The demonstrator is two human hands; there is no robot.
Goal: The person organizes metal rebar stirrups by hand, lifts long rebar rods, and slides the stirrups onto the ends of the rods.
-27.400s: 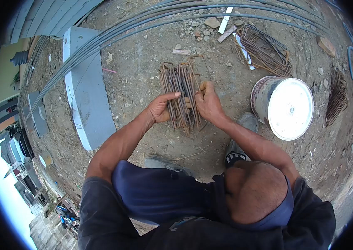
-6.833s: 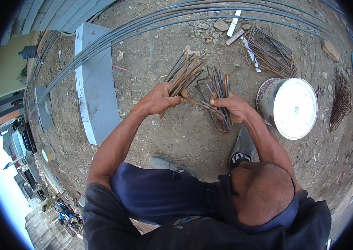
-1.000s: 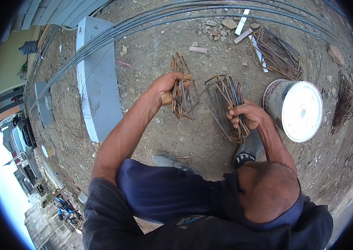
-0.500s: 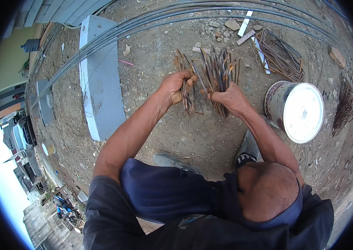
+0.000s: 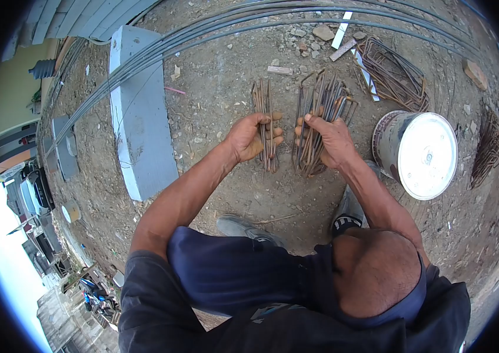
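Observation:
My left hand [image 5: 252,136] is closed around a small bundle of rusty bent rebar stirrups [image 5: 269,97], thumb on the near side and fingertips showing past the rods. To its right, my right hand [image 5: 330,136] grips a thicker bundle of rebar stirrups [image 5: 323,94], its thumb pressed across the rods. A narrow gap separates the two bundles. Both are held above the bare ground, in front of my feet.
A white-lidded bucket [image 5: 429,156] stands right of my knee. Beyond it lie a stirrup pile [image 5: 393,76] and another heap of stirrups [image 5: 488,150]. Long steel bars [image 5: 214,29] cross over a grey slab [image 5: 143,129] at left. Stones [image 5: 323,32] and wood scraps [image 5: 280,70] are scattered ahead.
The stirrups in my left hand have straightened into a tighter upright bundle. My right hand's bundle has shifted slightly right and its rods fan differently, and the gap between the bundles is clearer.

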